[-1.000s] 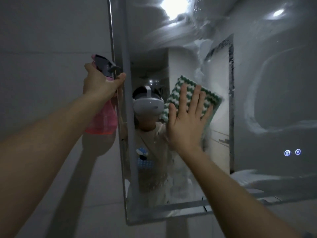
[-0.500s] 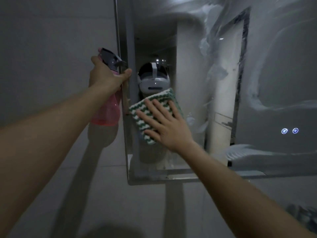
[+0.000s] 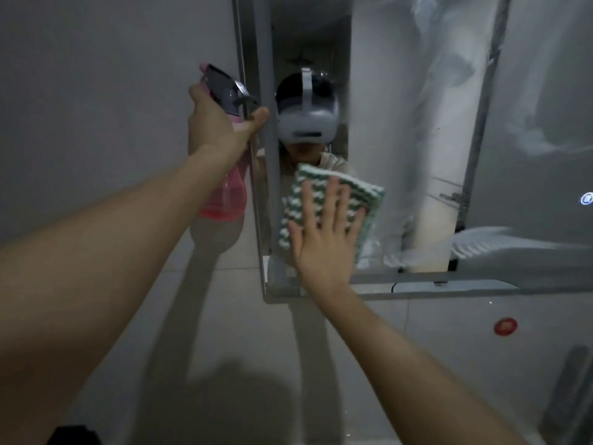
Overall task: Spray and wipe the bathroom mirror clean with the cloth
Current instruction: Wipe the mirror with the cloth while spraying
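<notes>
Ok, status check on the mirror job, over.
Left hand grips pink spray bottle beside mirror edge. Right hand flat, pressing green-white cloth on lower-left glass. Streaks remain right. Nothing blocking.

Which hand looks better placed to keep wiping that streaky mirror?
The right hand, probably: its flat fingers press the green-and-white cloth against the mirror near its lower left corner. The left hand grips the pink spray bottle beside the frame.

— Left hand (image 3: pixel 221 130)?
— Raised at arm's length, fingers (image 3: pixel 261 114) curled round a pink spray bottle (image 3: pixel 224 194).
— Right hand (image 3: pixel 324 239)?
— Flat, fingers spread, pressing a green-and-white cloth (image 3: pixel 333 200).
</notes>
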Demonstrator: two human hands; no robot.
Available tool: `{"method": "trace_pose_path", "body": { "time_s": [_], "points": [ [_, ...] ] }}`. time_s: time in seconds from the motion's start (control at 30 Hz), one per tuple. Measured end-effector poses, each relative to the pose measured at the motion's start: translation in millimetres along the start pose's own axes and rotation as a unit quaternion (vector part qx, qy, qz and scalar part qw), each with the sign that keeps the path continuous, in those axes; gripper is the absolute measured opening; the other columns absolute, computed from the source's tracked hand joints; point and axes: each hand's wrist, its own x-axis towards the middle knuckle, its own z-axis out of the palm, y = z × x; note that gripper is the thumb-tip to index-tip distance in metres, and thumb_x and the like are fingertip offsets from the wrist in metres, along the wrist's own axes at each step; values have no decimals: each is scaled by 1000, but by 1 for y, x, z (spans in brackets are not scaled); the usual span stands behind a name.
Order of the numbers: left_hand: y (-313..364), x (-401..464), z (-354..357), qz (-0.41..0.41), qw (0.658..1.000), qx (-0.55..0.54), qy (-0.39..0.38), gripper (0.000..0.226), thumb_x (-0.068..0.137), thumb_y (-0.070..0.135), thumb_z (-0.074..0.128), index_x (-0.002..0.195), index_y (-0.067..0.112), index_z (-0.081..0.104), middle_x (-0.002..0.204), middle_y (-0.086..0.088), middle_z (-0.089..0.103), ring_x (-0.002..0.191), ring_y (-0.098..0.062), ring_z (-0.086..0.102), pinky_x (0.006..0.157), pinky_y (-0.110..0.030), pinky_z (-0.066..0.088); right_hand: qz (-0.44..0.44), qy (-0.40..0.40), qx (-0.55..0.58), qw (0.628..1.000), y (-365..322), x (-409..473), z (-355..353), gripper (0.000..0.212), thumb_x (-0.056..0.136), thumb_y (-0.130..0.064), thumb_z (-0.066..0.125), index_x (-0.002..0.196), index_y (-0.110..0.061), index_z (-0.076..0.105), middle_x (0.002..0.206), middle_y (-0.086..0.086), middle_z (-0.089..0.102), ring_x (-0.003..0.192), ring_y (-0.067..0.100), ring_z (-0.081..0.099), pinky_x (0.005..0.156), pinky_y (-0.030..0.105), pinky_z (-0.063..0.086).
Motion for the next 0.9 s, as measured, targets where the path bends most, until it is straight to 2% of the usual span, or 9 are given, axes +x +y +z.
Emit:
{"method": "trace_pose_path", "body": {
  "time_s": [0.07, 0.2, 0.33, 0.43, 0.53, 0.6, 0.7, 0.77, 0.9],
  "points": [
    [-2, 1, 2, 11, 1000, 4, 7, 83, 73, 40, 78, 132, 4, 33, 132, -12, 51, 113, -28, 55, 93, -38, 50, -88, -27, -10, 996, -17, -24, 9, 64, 99, -47, 29, 153, -28, -1, 159, 6, -17, 146, 25, -12, 116, 52, -8],
    [-1, 0, 1, 10, 999, 28, 14, 82, 76, 42, 75, 135, 5, 30, 136, -9, 49, 117, -24, 52, 96, -33, 45, -235, -47, -29, 971, -14, -40, 6, 55, 99, -47, 35, 150, -30, 24, 159, 2, 18, 146, 22, 12, 117, 47, 3],
    [0, -4, 3, 6, 999, 36, 26, 80, 79, 42, 72, 136, 6, 30, 138, -8, 47, 121, -22, 49, 95, -23, 40, -364, -51, -57, 928, 43, -16, -9, 51, 99, -48, 37, 147, -33, 33, 155, -1, 30, 143, 16, 25, 116, 42, 13],
    [-1, -8, 5, 5, 999, 28, 37, 80, 79, 42, 72, 136, 5, 30, 138, -8, 47, 122, -22, 49, 93, -21, 39, -281, -29, -75, 956, 86, -11, -23, 53, 98, -52, 38, 148, -34, 31, 155, 1, 27, 144, 17, 22, 116, 44, 17],
    [-3, -10, 7, 6, 999, 15, 42, 78, 80, 40, 72, 135, 4, 30, 136, -8, 49, 119, -20, 51, 90, -18, 39, -159, -16, -85, 983, 106, -25, -23, 59, 98, -54, 38, 150, -34, 19, 157, 4, 16, 146, 18, 13, 117, 47, 12],
    [-3, -12, 9, 6, 999, 7, 40, 77, 80, 40, 71, 134, 5, 30, 135, -6, 49, 116, -18, 51, 87, -14, 38, -42, -3, -61, 997, 91, -39, -14, 61, 99, -52, 34, 152, -32, 10, 159, 4, 2, 147, 20, 3, 118, 50, 10],
    [-7, -14, 12, 8, 999, -7, 49, 73, 81, 38, 72, 131, 4, 32, 132, -5, 52, 112, -15, 52, 85, -12, 36, 119, 22, -28, 992, 49, -57, 2, 61, 101, -49, 23, 153, -26, -2, 158, 5, -16, 147, 24, -8, 117, 51, 7],
    [-10, -13, 13, 12, 998, -16, 55, 72, 80, 37, 72, 130, 4, 33, 131, -5, 52, 111, -15, 53, 85, -12, 37, 122, 15, -12, 992, 32, -63, 9, 61, 102, -49, 18, 153, -24, -4, 158, 9, -18, 147, 27, -11, 117, 51, 4],
    [-13, -11, 15, 15, 998, -12, 60, 73, 79, 40, 72, 129, 3, 34, 131, -5, 53, 112, -18, 53, 87, -15, 38, -4, -9, -9, 1000, 11, -75, 17, 60, 101, -47, 18, 153, -26, -3, 158, 10, -17, 147, 27, -11, 116, 51, -3]
  ]
}}
